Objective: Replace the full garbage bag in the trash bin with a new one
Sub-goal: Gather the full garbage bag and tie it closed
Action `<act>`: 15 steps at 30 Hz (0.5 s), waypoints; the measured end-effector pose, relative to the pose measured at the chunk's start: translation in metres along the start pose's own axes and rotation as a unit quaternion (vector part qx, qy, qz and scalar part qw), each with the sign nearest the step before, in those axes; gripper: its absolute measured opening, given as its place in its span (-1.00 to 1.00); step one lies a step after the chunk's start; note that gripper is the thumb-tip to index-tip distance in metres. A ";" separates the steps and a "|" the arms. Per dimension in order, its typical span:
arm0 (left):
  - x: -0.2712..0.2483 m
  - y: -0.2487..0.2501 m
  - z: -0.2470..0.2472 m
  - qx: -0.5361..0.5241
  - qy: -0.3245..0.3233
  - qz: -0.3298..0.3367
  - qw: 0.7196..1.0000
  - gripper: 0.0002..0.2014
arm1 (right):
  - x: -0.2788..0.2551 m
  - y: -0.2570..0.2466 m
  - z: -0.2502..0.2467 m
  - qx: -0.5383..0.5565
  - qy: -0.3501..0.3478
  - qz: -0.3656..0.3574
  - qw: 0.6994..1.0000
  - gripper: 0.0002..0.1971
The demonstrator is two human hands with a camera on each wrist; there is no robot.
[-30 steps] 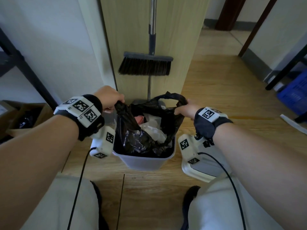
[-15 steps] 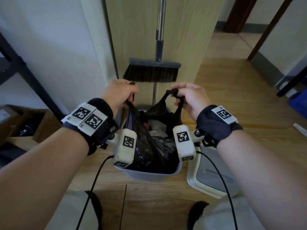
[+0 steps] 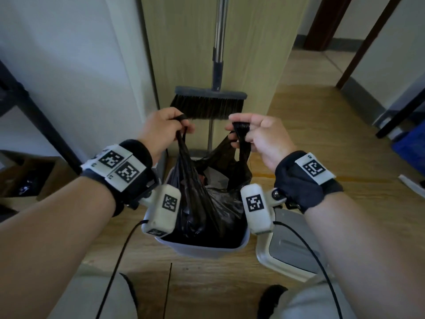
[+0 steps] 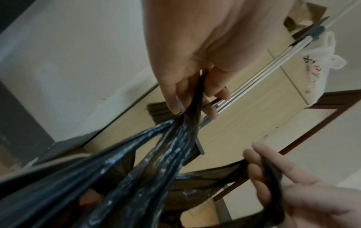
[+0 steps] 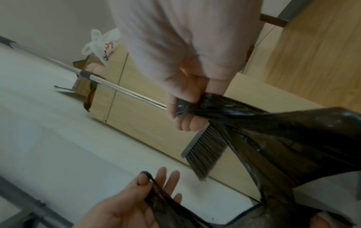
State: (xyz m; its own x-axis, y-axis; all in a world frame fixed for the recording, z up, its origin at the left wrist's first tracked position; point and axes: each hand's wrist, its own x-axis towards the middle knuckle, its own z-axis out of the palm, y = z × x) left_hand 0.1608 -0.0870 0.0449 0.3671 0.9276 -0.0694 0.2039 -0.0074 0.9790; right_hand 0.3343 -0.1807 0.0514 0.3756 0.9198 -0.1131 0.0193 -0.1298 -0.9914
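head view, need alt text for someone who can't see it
Two hands, the left hand and the right hand, each grip a handle of a full black garbage bag that sits in a pale trash bin on a wood floor. A broom leans on a cabinet behind, and the bin's lid lies to the right.

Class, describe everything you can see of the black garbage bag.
The black garbage bag is thin, glossy, crinkled plastic with two loop handles. The left hand grips one handle, the right hand the other, pulling them up taut. Its body sits in the pale trash bin; light rubbish shows through the open mouth.
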 end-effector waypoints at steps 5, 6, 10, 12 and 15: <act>-0.004 -0.006 0.016 -0.039 -0.031 -0.032 0.998 -0.80 | 0.002 0.004 0.006 -0.077 0.009 -0.035 0.996 -0.68; -0.005 -0.006 0.018 -0.021 -0.050 -0.032 0.998 -0.85 | 0.002 0.005 0.007 -0.101 0.018 -0.044 0.994 -0.73; -0.007 -0.003 0.021 0.027 -0.091 -0.026 0.995 -0.88 | -0.001 0.003 0.007 -0.129 0.049 -0.084 0.987 -0.89; -0.005 -0.001 0.018 0.038 -0.085 -0.022 0.995 -0.84 | -0.001 -0.002 0.003 -0.082 0.053 -0.086 0.991 -0.95; -0.003 -0.001 0.012 0.037 -0.077 -0.020 0.996 -0.81 | 0.002 -0.008 -0.002 -0.009 0.062 -0.068 0.996 -0.94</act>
State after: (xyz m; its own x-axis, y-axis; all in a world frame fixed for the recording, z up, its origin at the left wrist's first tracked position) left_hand 0.1707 -0.0942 0.0416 0.4901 0.8599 -0.1430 0.2856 -0.0034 0.9583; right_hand 0.3372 -0.1785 0.0591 0.4803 0.8765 0.0330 0.0946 -0.0143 -0.9954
